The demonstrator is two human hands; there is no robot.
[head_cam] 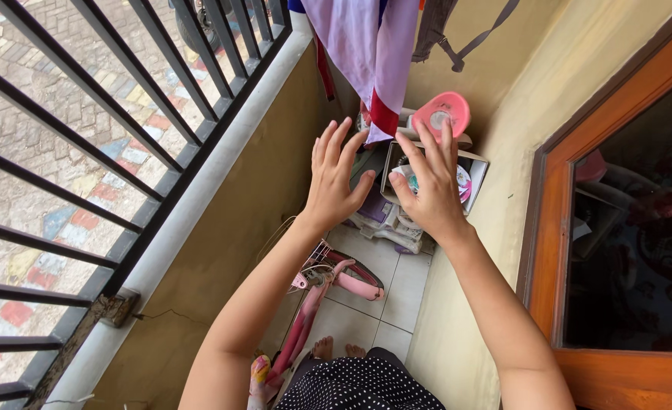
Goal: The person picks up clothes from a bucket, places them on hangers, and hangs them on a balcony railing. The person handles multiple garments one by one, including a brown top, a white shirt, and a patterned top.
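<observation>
While the hanging cloth [370,53], lilac with a red-and-white band at its lower edge, drops from above at the far side of the balcony, its long axis runs straight down and its hem ends between the two raised hands. The left hand [334,178] is spread, fingers apart, just left of the hem and not touching it. The right hand [429,182] is also spread and holds nothing; its fingertips lie just right of the hem, about as near as the left. Beyond the right hand a pink round lid [442,112] sits on a white box [474,171]. Lower down, a pink child's bicycle [317,304] leans on the tiled floor [397,281], and the dark railing [85,129] runs along the left.
</observation>
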